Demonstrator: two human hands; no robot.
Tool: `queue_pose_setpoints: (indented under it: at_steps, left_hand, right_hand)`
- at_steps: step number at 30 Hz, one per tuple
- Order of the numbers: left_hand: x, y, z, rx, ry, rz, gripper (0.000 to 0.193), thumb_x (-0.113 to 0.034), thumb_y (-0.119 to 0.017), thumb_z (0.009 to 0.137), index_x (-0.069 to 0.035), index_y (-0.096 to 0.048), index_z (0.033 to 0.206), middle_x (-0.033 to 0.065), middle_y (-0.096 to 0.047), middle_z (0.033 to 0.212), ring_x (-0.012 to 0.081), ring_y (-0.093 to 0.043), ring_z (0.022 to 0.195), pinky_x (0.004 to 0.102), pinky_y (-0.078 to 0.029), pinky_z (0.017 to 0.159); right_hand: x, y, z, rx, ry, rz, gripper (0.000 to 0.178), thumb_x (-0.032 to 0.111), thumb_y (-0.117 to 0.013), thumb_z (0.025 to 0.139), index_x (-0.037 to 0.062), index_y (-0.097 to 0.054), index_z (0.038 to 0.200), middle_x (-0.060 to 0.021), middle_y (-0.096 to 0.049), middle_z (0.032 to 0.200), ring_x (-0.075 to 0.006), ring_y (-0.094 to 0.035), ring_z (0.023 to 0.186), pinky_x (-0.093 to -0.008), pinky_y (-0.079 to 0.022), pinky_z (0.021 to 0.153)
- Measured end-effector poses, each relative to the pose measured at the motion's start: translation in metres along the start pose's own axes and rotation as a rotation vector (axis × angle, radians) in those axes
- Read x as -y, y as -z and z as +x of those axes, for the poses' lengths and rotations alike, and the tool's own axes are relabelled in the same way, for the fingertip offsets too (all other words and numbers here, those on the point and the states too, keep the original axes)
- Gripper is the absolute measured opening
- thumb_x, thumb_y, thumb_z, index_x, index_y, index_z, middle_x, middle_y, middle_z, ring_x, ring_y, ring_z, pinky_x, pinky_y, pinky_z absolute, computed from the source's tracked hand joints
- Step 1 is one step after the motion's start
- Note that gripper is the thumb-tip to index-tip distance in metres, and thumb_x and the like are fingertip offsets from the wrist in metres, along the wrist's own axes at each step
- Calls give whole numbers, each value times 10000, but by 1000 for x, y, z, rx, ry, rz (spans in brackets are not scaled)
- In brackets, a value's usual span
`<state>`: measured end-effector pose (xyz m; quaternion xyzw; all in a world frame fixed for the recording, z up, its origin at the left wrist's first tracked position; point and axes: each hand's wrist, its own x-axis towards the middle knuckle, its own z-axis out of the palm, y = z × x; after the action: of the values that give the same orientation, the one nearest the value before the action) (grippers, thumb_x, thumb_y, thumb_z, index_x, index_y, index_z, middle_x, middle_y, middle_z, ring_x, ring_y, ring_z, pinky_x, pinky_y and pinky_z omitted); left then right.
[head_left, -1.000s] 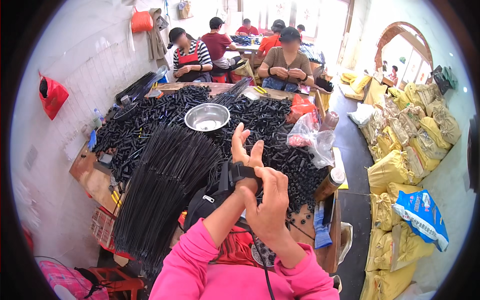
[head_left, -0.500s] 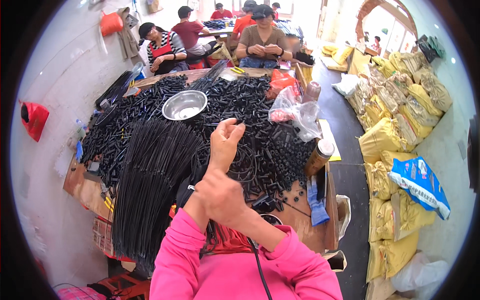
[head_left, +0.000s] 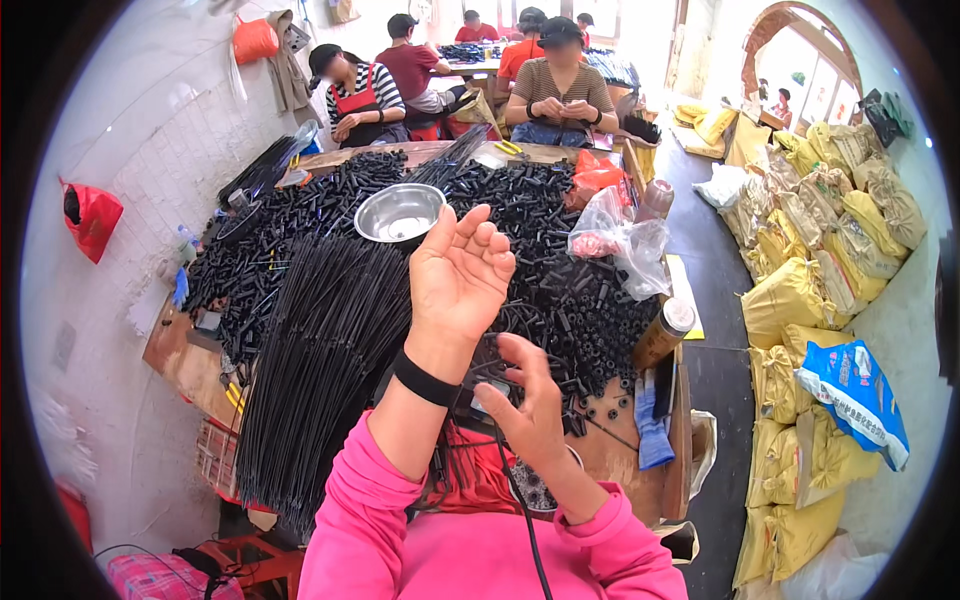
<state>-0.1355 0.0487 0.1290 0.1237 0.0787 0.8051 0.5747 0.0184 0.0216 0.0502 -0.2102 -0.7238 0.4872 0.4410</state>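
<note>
My left hand (head_left: 462, 285) is raised over the workbench, palm showing and fingers loosely curled, with nothing in it. A black wristband (head_left: 425, 380) sits around that wrist. Just below and to the right, my right hand (head_left: 530, 405) has its thumb and fingers apart and looks empty, close to the left wrist but not touching it. A shiny metal bowl (head_left: 385, 232) stands beyond my left fingertips. Heaps of small black tubular parts (head_left: 535, 210) cover the bench around both hands. Left of my forearm lies a thick bundle of long thin black rods (head_left: 310, 370).
Along the bench's right side are a clear plastic bag (head_left: 635, 250), a brown lidded cup (head_left: 663, 335) and a blue cloth item (head_left: 652, 430). Yellow sacks (head_left: 790, 300) line the right wall. Several people sit beyond the bench. A black cable (head_left: 520, 500) hangs before my chest.
My right hand, closed around the left wrist before, has come off it and opened. My left hand has turned its palm into view. The whole view has shifted slightly.
</note>
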Motion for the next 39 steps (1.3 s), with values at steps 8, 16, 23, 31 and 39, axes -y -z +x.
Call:
queue_pose_setpoints:
  at_steps: [8, 16, 23, 31, 39]
  left_hand:
    - [-1, -22, -12, -39, -131, 60, 307, -308, -519, 940, -13, -602, 952, 48, -587, 713, 189, -593, 671, 307, -475, 583]
    - [17, -6, -23, -17, -388, 763, 215, -193, -508, 948, 6, -586, 971, 41, -576, 712, 130, -573, 619, 234, -450, 544]
    - [-8, 42, -15, 316, -731, 1744, 73, -74, -659, 815, -16, -615, 814, 44, -596, 684, 133, -568, 572, 253, -439, 513]
    - [26, 45, -3, 492, -993, 2152, 131, -139, -666, 761, -47, -575, 743, 83, -567, 692, 250, -588, 635, 344, -477, 556]
    - [41, 53, 1, 564, -697, 2627, 165, -226, -646, 758, -68, -605, 782, 78, -602, 767, 233, -611, 735, 349, -481, 620]
  right_hand:
    - [3, -18, -22, 102, -553, 720, 347, 207, -618, 897, -41, -493, 1103, -123, -585, 1016, -152, -604, 875, -259, -507, 746]
    - [-2, -20, -25, 158, -680, 757, 213, 206, -601, 910, 0, -573, 866, -72, -630, 712, -103, -596, 542, -190, -443, 437]
    - [40, 28, -31, 226, -566, 486, 245, 126, -618, 875, 27, -548, 662, -10, -547, 561, -49, -488, 474, -197, -356, 420]
    - [48, -4, -18, 249, -250, 11, 268, 146, -630, 866, 15, -549, 646, 6, -525, 538, -39, -472, 504, -207, -368, 454]
    - [46, -25, -7, 193, -331, 284, 335, 122, -680, 845, -33, -501, 1081, -22, -567, 657, -57, -510, 561, -201, -415, 514]
